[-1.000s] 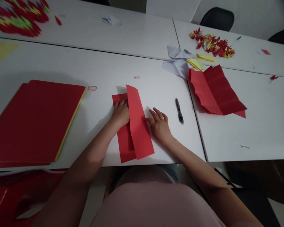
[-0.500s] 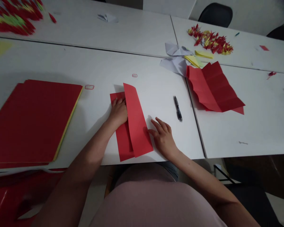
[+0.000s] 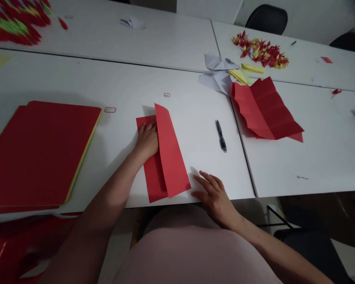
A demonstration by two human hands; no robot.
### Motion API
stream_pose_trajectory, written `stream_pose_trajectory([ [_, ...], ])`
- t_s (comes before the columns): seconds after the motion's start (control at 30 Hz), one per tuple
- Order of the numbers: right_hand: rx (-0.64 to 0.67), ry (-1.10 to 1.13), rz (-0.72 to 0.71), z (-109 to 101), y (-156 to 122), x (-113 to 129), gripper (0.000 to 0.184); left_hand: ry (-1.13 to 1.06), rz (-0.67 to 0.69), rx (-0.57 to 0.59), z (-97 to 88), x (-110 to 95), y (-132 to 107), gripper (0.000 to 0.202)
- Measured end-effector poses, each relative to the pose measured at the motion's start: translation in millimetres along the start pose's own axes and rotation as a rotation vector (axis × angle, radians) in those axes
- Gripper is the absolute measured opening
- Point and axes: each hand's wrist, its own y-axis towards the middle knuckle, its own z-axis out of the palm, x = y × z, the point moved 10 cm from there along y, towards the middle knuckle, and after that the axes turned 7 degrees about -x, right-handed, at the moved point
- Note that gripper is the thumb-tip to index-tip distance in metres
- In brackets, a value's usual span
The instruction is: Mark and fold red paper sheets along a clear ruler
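A sheet of red paper [image 3: 175,157] lies folded lengthwise before me, its right flap lifted and leaning over the flat left part. My left hand [image 3: 148,140] presses on the lower layer with fingers stretched out. Some of its fingertips are hidden behind the raised flap. Just right of the paper's lower right corner, my right hand [image 3: 214,195] hovers by the table edge, fingers apart and holding nothing. A black pen [image 3: 221,136] lies on the table beyond it.
A stack of red sheets [image 3: 47,154] with a yellow edge is at left. At right sits a creased red sheet [image 3: 268,110], near folded white papers [image 3: 220,81] and yellow strips [image 3: 253,68]. Piles of small folded pieces [image 3: 262,49] lie farther back.
My right hand has moved down and to the right, away from the flap's edge toward the table edge. My left hand has stayed on the red paper.
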Motion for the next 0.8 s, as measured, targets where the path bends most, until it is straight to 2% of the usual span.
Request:
stream_pose_trajectory([
  [0.1, 0.025, 0.146, 0.005, -1.8, 9.4, -7.5, 0.025, -0.012, 0.014, -0.027, -2.5, 0.5, -1.2, 0.061],
  [0.2, -0.028, 0.148, 0.093, 2.3, 39.8, -31.5, 0.029, 0.001, 0.024, -0.029, -2.4, 1.5, -2.0, 0.058],
  [0.33, -0.028, -0.031, 0.152, 31.2, 88.6, -54.6, 0.038, 0.031, 0.030, -0.022, -2.2, 2.4, -2.4, 0.056],
  [0.43, -0.008, -0.105, 0.184, 51.9, 113.8, -63.5, 0.037, 0.030, 0.026, -0.011, -2.8, 1.8, -2.5, 0.056],
  [0.53, -0.009, -0.132, 0.214, 60.1, 127.2, -68.8, 0.037, 0.026, 0.019, 0.010, -2.2, 1.0, -2.0, 0.054],
  [0.8, -0.056, -0.144, 0.247, 64.3, 145.6, -77.6, 0.036, 0.047, 0.015, 0.036, -1.6, 1.3, -2.1, 0.059],
])
